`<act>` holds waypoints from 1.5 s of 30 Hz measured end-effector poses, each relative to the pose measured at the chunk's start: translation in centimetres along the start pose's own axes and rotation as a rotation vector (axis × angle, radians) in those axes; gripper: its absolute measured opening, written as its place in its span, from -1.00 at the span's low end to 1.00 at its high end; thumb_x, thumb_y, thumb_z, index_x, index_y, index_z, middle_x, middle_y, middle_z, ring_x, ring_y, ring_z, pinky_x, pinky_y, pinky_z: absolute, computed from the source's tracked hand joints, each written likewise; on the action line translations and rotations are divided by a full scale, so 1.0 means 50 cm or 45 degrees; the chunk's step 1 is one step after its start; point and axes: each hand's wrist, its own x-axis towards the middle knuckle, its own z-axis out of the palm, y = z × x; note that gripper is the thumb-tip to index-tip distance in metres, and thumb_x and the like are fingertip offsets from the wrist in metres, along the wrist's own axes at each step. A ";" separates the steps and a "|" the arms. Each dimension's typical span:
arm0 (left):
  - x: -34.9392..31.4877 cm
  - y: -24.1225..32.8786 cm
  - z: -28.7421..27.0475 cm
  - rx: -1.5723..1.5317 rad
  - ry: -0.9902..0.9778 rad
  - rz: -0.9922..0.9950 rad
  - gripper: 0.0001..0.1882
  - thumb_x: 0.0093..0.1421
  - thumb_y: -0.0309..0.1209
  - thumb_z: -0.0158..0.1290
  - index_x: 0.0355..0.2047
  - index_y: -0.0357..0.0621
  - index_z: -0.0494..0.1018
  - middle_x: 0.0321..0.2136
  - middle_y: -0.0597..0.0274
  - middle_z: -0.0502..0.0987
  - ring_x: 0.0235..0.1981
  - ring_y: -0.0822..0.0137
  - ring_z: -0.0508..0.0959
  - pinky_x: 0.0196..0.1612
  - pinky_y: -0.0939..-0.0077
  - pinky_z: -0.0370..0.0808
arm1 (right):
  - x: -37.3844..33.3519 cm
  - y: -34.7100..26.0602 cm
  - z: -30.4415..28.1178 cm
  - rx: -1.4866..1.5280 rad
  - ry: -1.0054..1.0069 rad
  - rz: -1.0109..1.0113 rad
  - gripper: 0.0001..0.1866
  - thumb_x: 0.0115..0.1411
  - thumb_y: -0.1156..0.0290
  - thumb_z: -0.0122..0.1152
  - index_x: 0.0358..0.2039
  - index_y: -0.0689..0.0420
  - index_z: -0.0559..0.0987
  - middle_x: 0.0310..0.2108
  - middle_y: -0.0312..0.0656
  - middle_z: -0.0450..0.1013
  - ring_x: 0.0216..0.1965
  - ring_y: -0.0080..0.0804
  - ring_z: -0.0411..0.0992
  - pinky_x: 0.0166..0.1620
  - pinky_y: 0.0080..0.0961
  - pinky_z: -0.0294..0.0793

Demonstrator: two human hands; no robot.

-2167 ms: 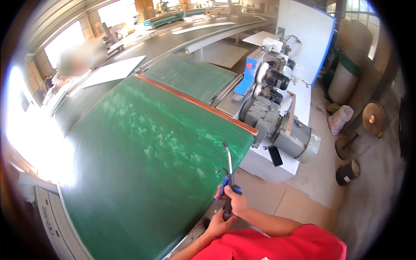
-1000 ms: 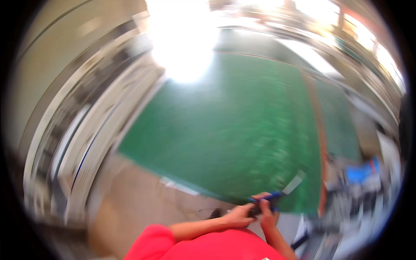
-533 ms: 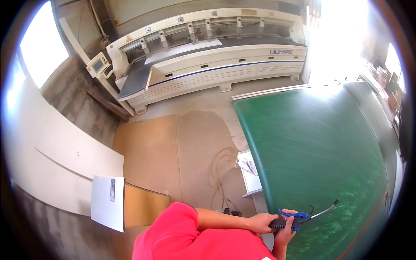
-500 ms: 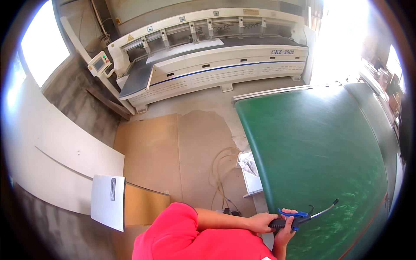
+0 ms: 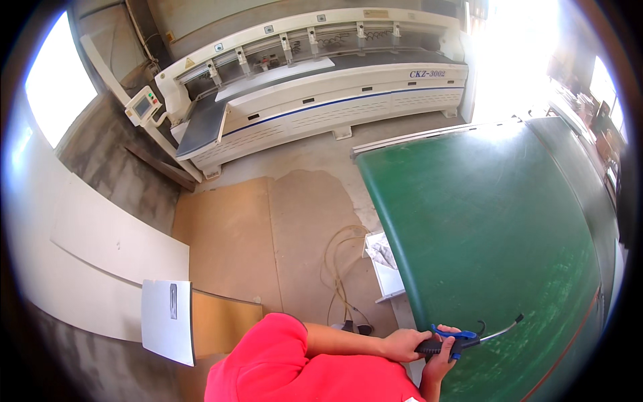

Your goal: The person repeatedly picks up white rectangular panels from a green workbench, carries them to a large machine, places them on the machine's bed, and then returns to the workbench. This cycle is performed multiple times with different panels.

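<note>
A black-and-blue air blow gun (image 5: 462, 342) is held over the near left edge of the green-topped table (image 5: 482, 221). Its thin metal nozzle points right and away, ending in a dark tip. My left hand (image 5: 404, 345) reaches across from the left and is closed on the butt of the black grip. From below comes my right hand (image 5: 439, 362), wrapped round the gun's body beside the blue trigger, with its thumb on the near side. The palm sides of both hands are hidden.
A long white machine (image 5: 321, 100) with a control panel (image 5: 143, 106) spans the back. Coiled hose (image 5: 337, 268) lies on the floor beside a white box-like unit (image 5: 388, 271). White boards (image 5: 120, 231) lean at left, near a white panel (image 5: 167, 321) with a handle-like slot.
The view has shifted slightly, so the machine and table sit a little further left and higher. Both hands keep the same hold on the air blow gun.
</note>
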 end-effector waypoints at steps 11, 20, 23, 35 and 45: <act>0.035 0.035 -0.003 0.273 0.508 0.699 -0.27 -0.15 -0.57 0.13 0.12 -0.30 0.23 0.03 -0.12 0.33 0.00 -0.09 0.38 0.07 0.21 0.32 | -0.009 0.039 -0.028 0.080 0.037 0.144 -0.53 0.34 0.20 0.08 0.11 0.24 0.32 -0.03 -0.21 0.37 -0.01 -0.44 0.36 0.03 -0.50 0.35; 0.021 -0.041 -0.054 0.295 0.474 0.407 -0.27 -0.11 -0.57 0.08 0.16 -0.35 0.21 -0.08 -0.13 0.44 -0.08 -0.10 0.44 -0.01 0.16 0.36 | -0.003 0.023 0.009 -0.031 -0.295 0.218 -0.32 0.15 0.37 0.31 0.20 0.27 0.19 0.02 -0.19 0.31 -0.01 -0.43 0.34 0.03 -0.52 0.35; 0.042 -0.040 -0.093 0.220 0.453 0.282 -0.27 -0.12 -0.56 0.07 0.16 -0.33 0.21 -0.12 -0.16 0.46 -0.14 -0.15 0.46 -0.07 0.11 0.40 | -0.002 0.022 0.003 -0.089 -0.269 0.289 -0.33 0.13 0.40 0.29 0.20 0.24 0.22 0.04 -0.13 0.33 0.01 -0.37 0.35 0.09 -0.45 0.34; 0.129 -0.139 -0.130 0.071 0.245 0.166 -0.18 -0.21 -0.56 0.13 0.16 -0.36 0.20 -0.14 -0.08 0.43 -0.11 -0.03 0.48 -0.02 0.27 0.40 | 0.087 0.019 0.010 -0.504 -0.169 0.296 -0.46 0.23 0.20 0.17 0.13 0.25 0.37 0.09 -0.01 0.33 0.11 -0.22 0.35 0.15 -0.34 0.35; 0.213 -0.071 -0.061 0.031 -0.112 0.292 -0.40 -0.20 -0.52 0.12 -0.05 -0.31 0.27 -0.36 0.07 0.42 -0.39 0.11 0.46 -0.25 0.37 0.45 | 0.001 -0.004 -0.101 -0.342 0.258 0.415 -0.53 0.26 0.20 0.16 0.08 0.22 0.42 0.00 -0.05 0.44 0.05 -0.30 0.41 0.13 -0.38 0.36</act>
